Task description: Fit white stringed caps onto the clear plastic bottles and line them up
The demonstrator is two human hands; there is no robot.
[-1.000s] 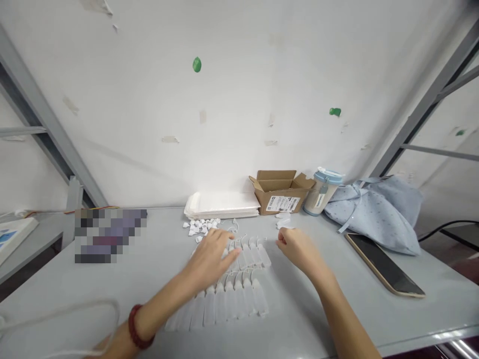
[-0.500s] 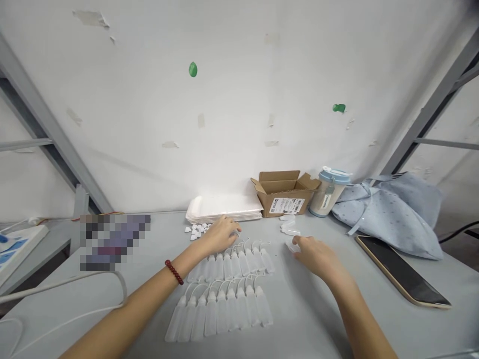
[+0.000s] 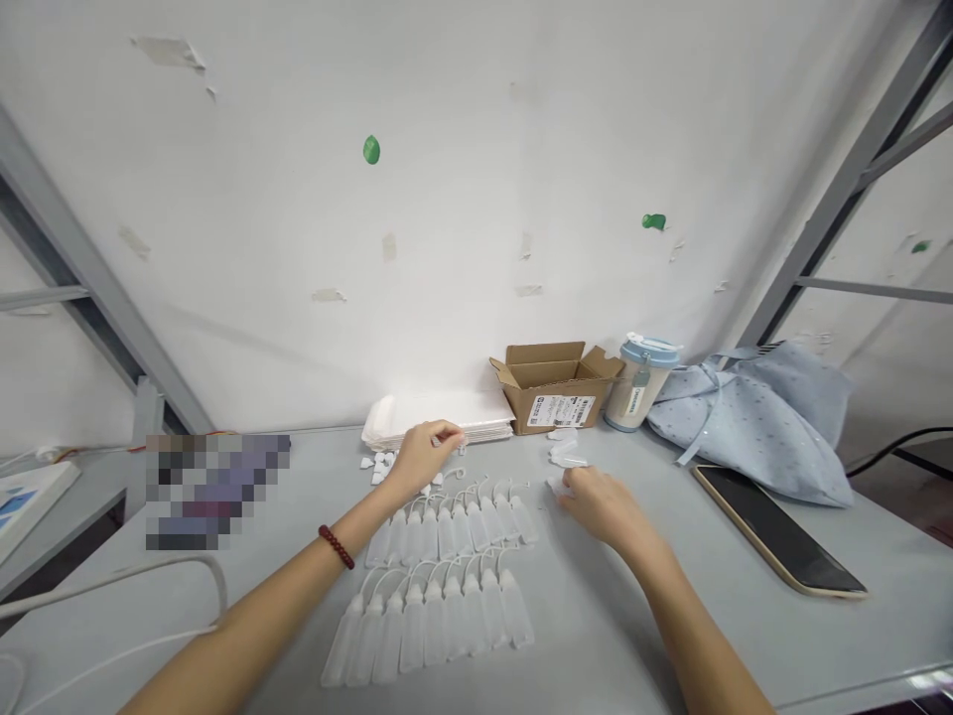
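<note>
Two rows of small clear plastic dropper bottles point(image 3: 447, 571) lie side by side on the grey table point(image 3: 611, 626). My left hand point(image 3: 421, 455), with a red bead bracelet on its wrist, hovers over a heap of small white caps point(image 3: 381, 464) at the far end of the rows. Its fingertips are pinched on a small white cap. My right hand point(image 3: 600, 501) rests on the table right of the bottles, fingers curled on a small clear piece, next to other clear bottles point(image 3: 566, 454).
A stack of white bags point(image 3: 439, 415), an open cardboard box point(image 3: 555, 389), a lidded cup point(image 3: 640, 382) and a blue cloth bag point(image 3: 751, 422) stand along the wall. A phone point(image 3: 778, 531) lies at right. White cable point(image 3: 111, 606) curls at left.
My left hand has moved from over the bottle rows back to the heap of caps and pinched one. My right hand shifted slightly on the table toward the loose clear bottles.
</note>
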